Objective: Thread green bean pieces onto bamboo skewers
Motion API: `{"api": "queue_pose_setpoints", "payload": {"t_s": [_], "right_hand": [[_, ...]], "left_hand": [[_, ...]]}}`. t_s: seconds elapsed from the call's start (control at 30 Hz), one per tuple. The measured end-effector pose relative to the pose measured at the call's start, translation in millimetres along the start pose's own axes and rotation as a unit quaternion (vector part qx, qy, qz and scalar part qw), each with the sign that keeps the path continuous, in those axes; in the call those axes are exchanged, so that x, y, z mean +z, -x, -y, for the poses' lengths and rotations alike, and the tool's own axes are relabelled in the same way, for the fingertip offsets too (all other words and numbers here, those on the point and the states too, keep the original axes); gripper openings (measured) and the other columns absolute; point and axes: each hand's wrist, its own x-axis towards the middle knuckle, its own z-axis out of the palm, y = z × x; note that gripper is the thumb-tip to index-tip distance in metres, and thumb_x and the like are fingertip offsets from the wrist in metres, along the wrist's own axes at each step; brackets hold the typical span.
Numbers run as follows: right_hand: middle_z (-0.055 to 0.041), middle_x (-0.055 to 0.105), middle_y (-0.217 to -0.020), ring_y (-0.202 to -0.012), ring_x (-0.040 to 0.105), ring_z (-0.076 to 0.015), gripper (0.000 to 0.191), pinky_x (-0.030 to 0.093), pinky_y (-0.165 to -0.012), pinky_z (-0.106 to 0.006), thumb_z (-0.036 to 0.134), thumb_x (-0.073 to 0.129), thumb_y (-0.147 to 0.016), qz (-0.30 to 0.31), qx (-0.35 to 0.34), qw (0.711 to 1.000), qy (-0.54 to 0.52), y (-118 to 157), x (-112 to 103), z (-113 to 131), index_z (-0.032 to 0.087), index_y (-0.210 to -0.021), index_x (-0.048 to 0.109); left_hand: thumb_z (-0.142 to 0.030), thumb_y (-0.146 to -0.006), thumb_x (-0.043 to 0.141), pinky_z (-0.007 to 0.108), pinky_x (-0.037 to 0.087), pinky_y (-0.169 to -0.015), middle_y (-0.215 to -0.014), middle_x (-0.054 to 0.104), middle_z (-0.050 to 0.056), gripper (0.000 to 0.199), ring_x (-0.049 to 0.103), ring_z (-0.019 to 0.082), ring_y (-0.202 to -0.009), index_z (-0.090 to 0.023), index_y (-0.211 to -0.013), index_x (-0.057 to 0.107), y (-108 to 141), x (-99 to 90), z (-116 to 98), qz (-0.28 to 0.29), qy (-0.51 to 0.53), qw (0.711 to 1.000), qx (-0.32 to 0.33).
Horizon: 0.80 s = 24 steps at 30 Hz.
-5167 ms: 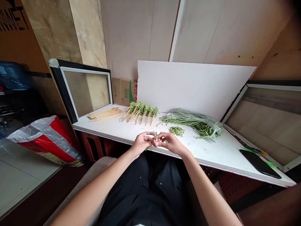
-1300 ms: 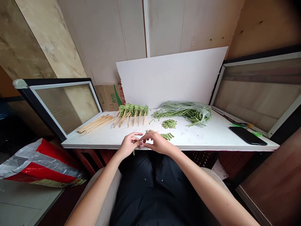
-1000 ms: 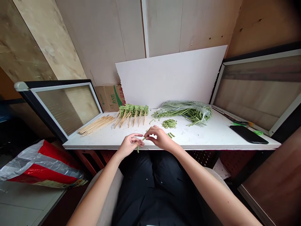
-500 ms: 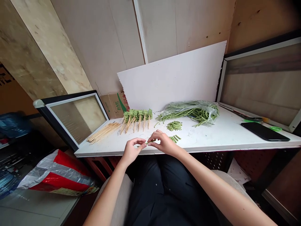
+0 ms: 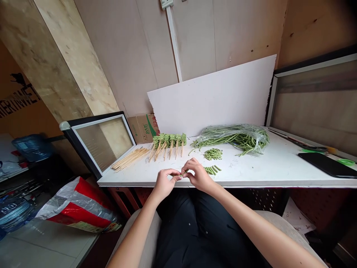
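Note:
My left hand [image 5: 165, 183] and my right hand [image 5: 198, 175] meet above the table's front edge. Both are closed, pinching one short green bean piece [image 5: 180, 175] between fingertips; fingers cover much of it. Just right of my right hand lie several cut bean pieces [image 5: 213, 169] in a row. Behind them is a small heap of shorter bean bits [image 5: 213, 153]. Skewers threaded with bean pieces [image 5: 169, 140] are stacked beyond my hands, sticks toward me. Bare bamboo skewers [image 5: 130, 159] lie in a bundle to the left.
Long green beans in a clear plastic bag [image 5: 234, 137] lie at the back of the white table [image 5: 251, 172]. A black phone [image 5: 327, 164] and a green tape roll [image 5: 346, 162] are at the right. Framed panels [image 5: 104, 139] and a cardboard box [image 5: 141, 128] stand at the back left.
The camera view has shifted, so the whole scene sits slightly further right and lower. My hands stay together on the bean piece, with the fingers slightly rearranged.

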Motion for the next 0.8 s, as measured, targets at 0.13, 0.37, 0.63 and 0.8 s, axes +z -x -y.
{"api": "queue_pose_setpoints", "payload": {"t_s": [0.13,0.37,0.63,0.8], "right_hand": [[-0.0058,0.071,-0.085,-0.095,0.055,-0.0270,0.027,0.046,-0.088,-0.042,0.000,0.064,-0.084,0.028,0.015,0.999,-0.027,0,2,-1,0.024,-0.084,0.076],[-0.0054,0.072,-0.086,-0.098,0.059,-0.0270,0.010,0.046,-0.093,-0.043,0.016,0.074,-0.089,0.059,0.033,0.994,-0.081,-8,-15,-2,0.024,-0.085,0.078],[-0.0066,0.071,-0.086,-0.096,0.061,-0.0266,0.018,0.047,-0.093,-0.044,0.037,0.077,-0.093,0.068,-0.001,0.997,-0.031,-24,-42,-13,0.024,-0.080,0.078],[-0.0105,0.075,-0.095,-0.097,0.066,-0.0295,0.038,0.052,-0.083,-0.042,0.060,0.075,-0.089,-0.094,0.066,0.993,0.031,-32,-115,-56,0.022,-0.082,0.079]], "left_hand": [[-0.015,-0.085,0.076,0.048,0.049,-0.104,-0.088,0.082,0.007,0.013,0.073,0.028,-0.092,-0.023,-0.076,0.081,0,0.7,2,-0.002,-0.048,0.998,0.031],[-0.018,-0.089,0.072,0.044,0.052,-0.098,-0.087,0.082,0.007,0.018,0.074,0.027,-0.088,-0.023,-0.075,0.081,-4,-2.0,-6,0.024,-0.006,0.998,0.051],[-0.019,-0.093,0.069,0.046,0.047,-0.105,-0.080,0.082,0.005,0.023,0.074,0.025,-0.086,-0.024,-0.074,0.081,-10,1.9,-5,0.021,-0.062,0.994,0.084],[-0.029,-0.092,0.072,0.039,0.057,-0.090,-0.077,0.081,0.008,0.019,0.076,0.025,-0.080,-0.018,-0.079,0.081,-24,-19.5,10,-0.008,-0.010,1.000,0.022]]}}
